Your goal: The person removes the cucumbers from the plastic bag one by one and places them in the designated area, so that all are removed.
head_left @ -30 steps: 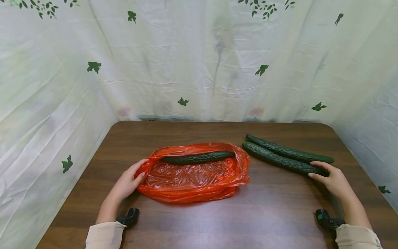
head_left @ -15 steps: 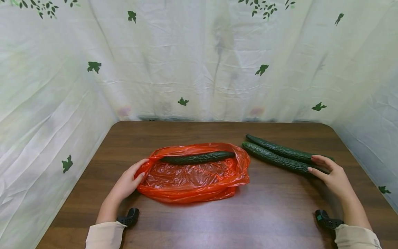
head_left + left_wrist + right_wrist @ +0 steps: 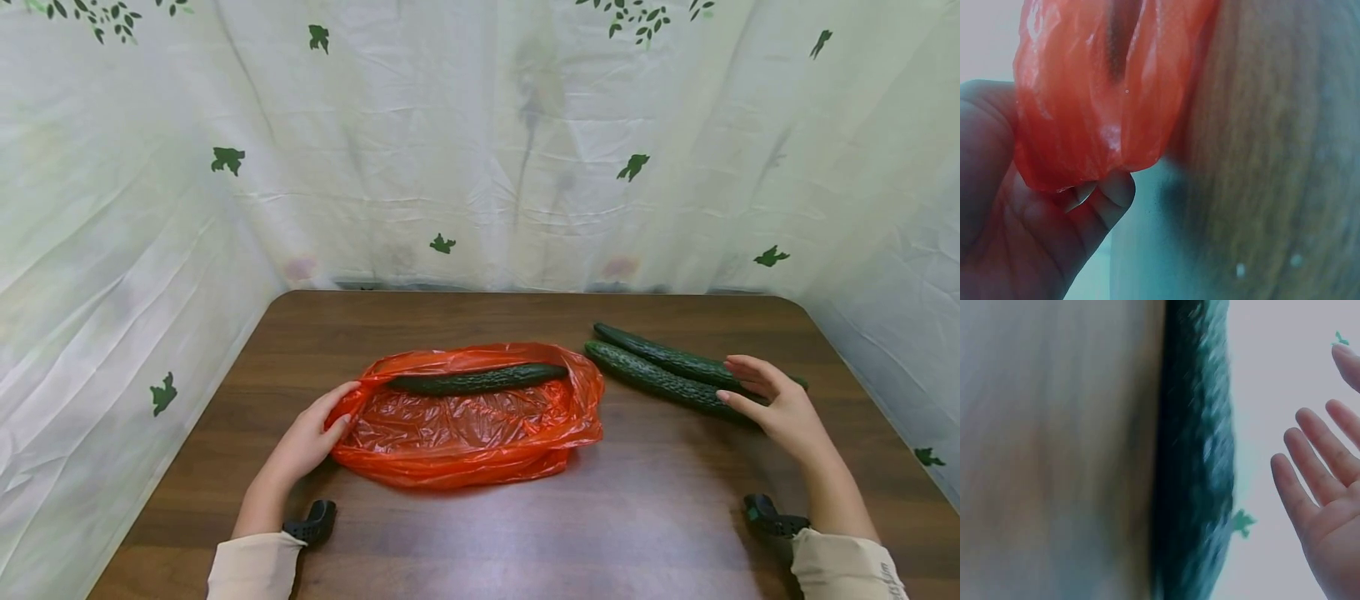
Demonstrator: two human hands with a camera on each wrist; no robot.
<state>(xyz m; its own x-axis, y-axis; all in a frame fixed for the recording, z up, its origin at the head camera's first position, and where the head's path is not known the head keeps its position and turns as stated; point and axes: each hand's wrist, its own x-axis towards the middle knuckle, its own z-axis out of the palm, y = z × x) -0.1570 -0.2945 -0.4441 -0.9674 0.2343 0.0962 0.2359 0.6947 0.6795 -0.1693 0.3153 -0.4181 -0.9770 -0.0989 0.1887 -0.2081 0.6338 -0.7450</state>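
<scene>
On the table's left half lies a crumpled red plastic bag (image 3: 465,471), its mouth spread wide. One dark green cucumber (image 3: 480,382) lies inside along the far side. My left hand (image 3: 300,446) pinches the bag's left edge between thumb and fingers; the left wrist view shows the red film (image 3: 1104,125) in that hand. Two more cucumbers lie side by side at the right: a nearer one (image 3: 652,377) and a farther one (image 3: 667,354). Over their right part hovers my right hand (image 3: 787,417), thumb and fingers spread apart and holding nothing. The right wrist view shows its fingers (image 3: 1300,494) extended beside a cucumber (image 3: 1194,450).
The brown wooden table (image 3: 525,542) has rounded far corners. Behind it and along both sides hangs a pale curtain (image 3: 450,150) with green leaf prints. Each wrist wears a black strap device, the left one (image 3: 315,523) and the right one (image 3: 772,517).
My right hand has lifted off the right ends of the cucumbers and shifted left along them, its fingers opening. The left hand, the bag and the cucumbers stay where they were.
</scene>
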